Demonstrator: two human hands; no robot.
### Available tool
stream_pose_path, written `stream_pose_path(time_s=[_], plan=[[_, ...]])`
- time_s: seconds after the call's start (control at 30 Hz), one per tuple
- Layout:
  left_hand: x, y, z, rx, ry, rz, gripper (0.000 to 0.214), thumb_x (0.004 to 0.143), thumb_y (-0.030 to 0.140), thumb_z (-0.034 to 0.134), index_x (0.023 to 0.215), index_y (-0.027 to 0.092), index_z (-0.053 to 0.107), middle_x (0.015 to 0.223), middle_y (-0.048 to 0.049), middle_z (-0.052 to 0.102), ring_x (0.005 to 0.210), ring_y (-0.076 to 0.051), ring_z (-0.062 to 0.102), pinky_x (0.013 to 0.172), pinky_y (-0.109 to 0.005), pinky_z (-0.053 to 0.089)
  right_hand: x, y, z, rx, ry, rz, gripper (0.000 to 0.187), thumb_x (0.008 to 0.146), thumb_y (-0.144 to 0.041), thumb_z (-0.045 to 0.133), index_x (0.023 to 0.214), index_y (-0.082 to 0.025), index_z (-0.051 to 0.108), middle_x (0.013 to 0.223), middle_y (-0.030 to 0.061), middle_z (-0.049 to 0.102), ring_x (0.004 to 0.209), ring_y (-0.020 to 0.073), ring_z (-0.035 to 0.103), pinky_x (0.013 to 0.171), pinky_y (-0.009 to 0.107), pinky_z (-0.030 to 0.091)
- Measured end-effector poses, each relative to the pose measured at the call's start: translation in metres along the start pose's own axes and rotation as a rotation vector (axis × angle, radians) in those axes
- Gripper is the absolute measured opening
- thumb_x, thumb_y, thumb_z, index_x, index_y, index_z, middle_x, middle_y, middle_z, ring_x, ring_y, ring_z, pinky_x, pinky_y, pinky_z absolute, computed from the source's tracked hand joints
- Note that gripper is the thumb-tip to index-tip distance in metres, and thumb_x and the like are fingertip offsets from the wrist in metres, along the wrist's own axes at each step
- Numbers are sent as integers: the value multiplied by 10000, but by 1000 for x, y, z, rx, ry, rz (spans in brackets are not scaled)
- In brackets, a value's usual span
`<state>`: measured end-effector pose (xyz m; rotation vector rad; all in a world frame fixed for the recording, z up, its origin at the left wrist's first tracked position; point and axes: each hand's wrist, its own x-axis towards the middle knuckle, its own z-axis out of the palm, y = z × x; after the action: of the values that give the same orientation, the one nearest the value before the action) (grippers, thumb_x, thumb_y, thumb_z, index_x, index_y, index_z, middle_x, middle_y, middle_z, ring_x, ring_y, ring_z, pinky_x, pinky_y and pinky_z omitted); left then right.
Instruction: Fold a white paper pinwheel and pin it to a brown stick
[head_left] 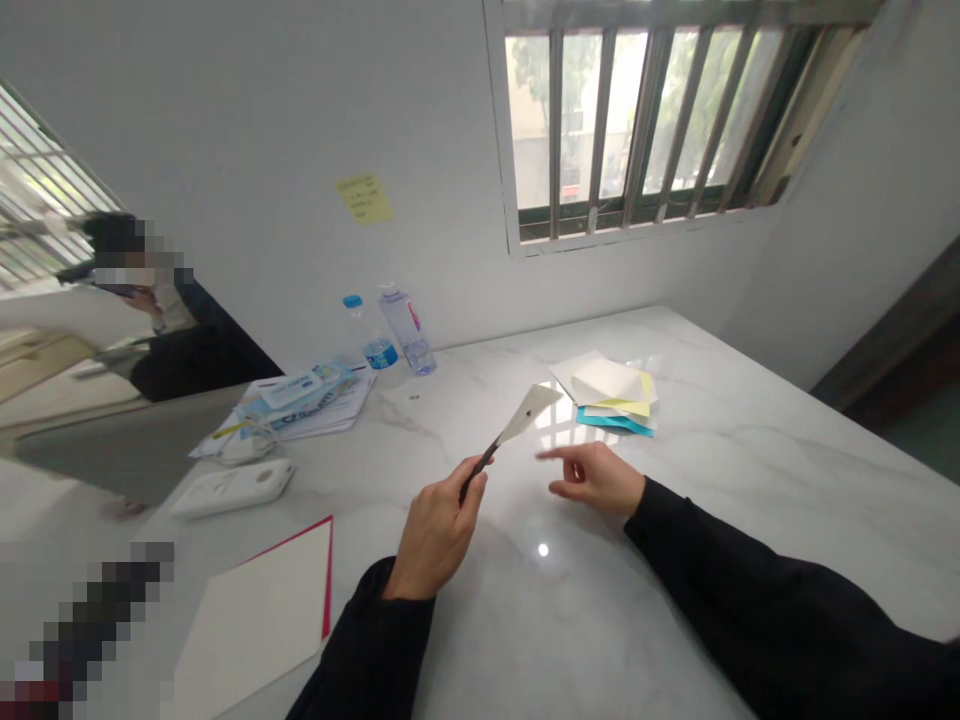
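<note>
My left hand (439, 535) grips a thin dark stick (480, 468), possibly a pen, with a pale pointed piece of paper (531, 414) fixed at its far end. A small dark hole or mark shows on the paper. My right hand (592, 478) hovers over the white marble table (712, 480) to the right of the paper, its index finger extended toward it and apart from it. It holds nothing. Behind the paper lies a loose stack of cream, yellow and teal paper sheets (606, 392).
Two clear plastic bottles (394, 335) stand by the wall, beside a pile of papers and packets (300, 405). A white plastic device (232, 488) and a pink-edged white board (255, 620) lie at the left. A person in dark clothes (161, 340) is at far left.
</note>
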<state>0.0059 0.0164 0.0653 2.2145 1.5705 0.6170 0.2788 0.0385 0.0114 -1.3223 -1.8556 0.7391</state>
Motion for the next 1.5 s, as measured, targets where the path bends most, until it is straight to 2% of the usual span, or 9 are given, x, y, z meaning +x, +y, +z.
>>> stream_pose_path(time_s=[0.17, 0.33, 0.5, 0.67, 0.8, 1.1, 1.27, 1.4, 1.5], plan=[[0, -1, 1, 7, 9, -4, 407, 1041, 442, 390, 1286, 280, 670, 814, 6, 726, 692, -197, 663, 661, -258, 388, 2, 4, -4, -27, 245, 64, 696, 922, -309, 610, 1581, -212, 405, 826, -12, 642, 597, 126, 524, 650, 268, 452], [0, 0, 1, 20, 6, -8, 401, 1040, 429, 389, 1267, 275, 682, 816, 3, 736, 662, -193, 653, 638, -260, 377, 1, 7, -6, -74, -70, 47, 556, 763, -239, 777, 1311, -194, 697, 658, -36, 631, 569, 139, 573, 634, 265, 453], [1, -1, 0, 27, 6, 2, 408, 1042, 438, 386, 1296, 277, 662, 881, -8, 754, 705, -199, 675, 663, -264, 397, 1, 0, -8, -59, 248, 55, 744, 884, -256, 646, 1586, -228, 399, 825, -19, 665, 602, 126, 558, 660, 257, 457], [1, -1, 2, 28, -9, 1, 403, 1039, 430, 386, 1287, 277, 664, 894, -15, 763, 735, -208, 692, 683, -270, 414, -1, -2, -1, -77, -56, 30, 496, 751, -225, 773, 1245, -223, 741, 608, -52, 605, 531, 128, 552, 595, 249, 429], [0, -1, 1, 35, 1, -2, 400, 1041, 440, 386, 1285, 284, 662, 886, -12, 761, 761, -216, 700, 681, -274, 403, 1, 0, -5, -51, 239, 51, 691, 911, -276, 617, 1574, -236, 424, 820, -13, 665, 610, 131, 556, 661, 264, 462], [0, 1, 0, 53, 4, 6, 396, 1048, 431, 384, 1288, 291, 666, 845, -3, 759, 708, -207, 690, 652, -268, 398, 2, 8, -10, -29, 282, 50, 693, 932, -313, 591, 1588, -207, 395, 825, -9, 650, 591, 124, 524, 662, 269, 465], [-1, 0, 1, 62, 10, 7, 393, 1049, 413, 381, 1279, 284, 672, 905, -11, 779, 723, -204, 703, 663, -267, 417, -1, 5, -1, -82, -15, -6, 543, 758, -239, 770, 1297, -233, 706, 622, -59, 602, 541, 125, 541, 629, 257, 446], [-1, -1, 1, 52, 6, 9, 390, 1047, 423, 389, 1291, 289, 662, 937, -10, 779, 761, -208, 713, 678, -270, 419, 2, 2, -8, -51, 296, 20, 719, 915, -279, 628, 1590, -228, 386, 825, -20, 659, 583, 118, 525, 676, 267, 464], [0, -2, 2, 32, -3, 9, 394, 1045, 427, 388, 1295, 291, 660, 982, -13, 779, 806, -216, 725, 713, -277, 434, 2, 3, -9, -30, 157, -37, 702, 857, -284, 710, 1526, -242, 500, 748, -43, 639, 555, 111, 527, 622, 243, 450]])
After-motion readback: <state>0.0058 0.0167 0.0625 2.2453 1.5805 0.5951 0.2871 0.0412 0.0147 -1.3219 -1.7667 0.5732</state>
